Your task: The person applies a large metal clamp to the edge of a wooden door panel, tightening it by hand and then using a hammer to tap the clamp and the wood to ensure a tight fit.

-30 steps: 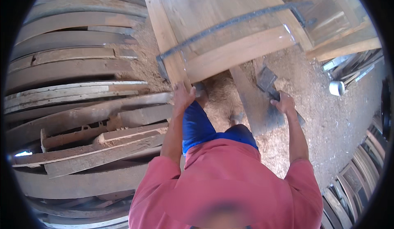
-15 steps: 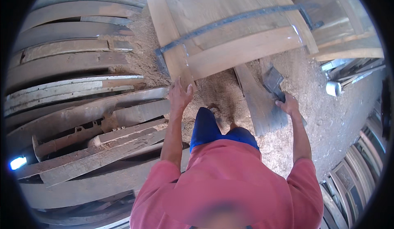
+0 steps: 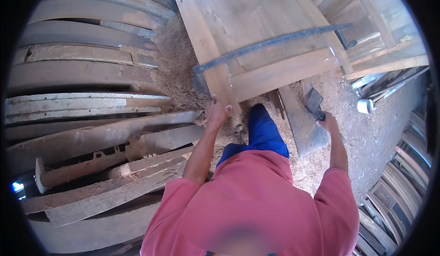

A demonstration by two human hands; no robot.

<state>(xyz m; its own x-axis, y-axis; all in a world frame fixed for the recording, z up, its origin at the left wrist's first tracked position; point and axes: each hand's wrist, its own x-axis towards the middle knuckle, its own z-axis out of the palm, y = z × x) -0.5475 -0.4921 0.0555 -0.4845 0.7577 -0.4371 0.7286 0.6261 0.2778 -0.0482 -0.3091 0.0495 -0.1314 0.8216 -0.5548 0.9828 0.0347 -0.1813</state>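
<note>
A wooden door panel (image 3: 256,8) lies ahead of me, with a dark bar clamp (image 3: 270,43) across it. My left hand (image 3: 217,114) rests at the near left corner of its frame, touching the end of the long side piece (image 3: 213,79). Its thumb is apart from the fingers. To the right, my right hand (image 3: 329,124) is closed round the handle of a hammer (image 3: 313,101) with a dark, blocky head. The hammer is held above a loose grey board (image 3: 305,134), clear of the door panel.
Stacked planks (image 3: 78,75) fill the left side, some jutting toward my left arm. Shavings cover the ground (image 3: 362,141). Another panel (image 3: 380,56) stands at the far right, near a white cylindrical container (image 3: 365,106). More timber (image 3: 389,201) leans at the lower right.
One leg has stepped forward, closer to the door panel. The panel and planks have shifted rightward in view. My left hand stays at the frame's corner, and my right hand still grips the hammer.
</note>
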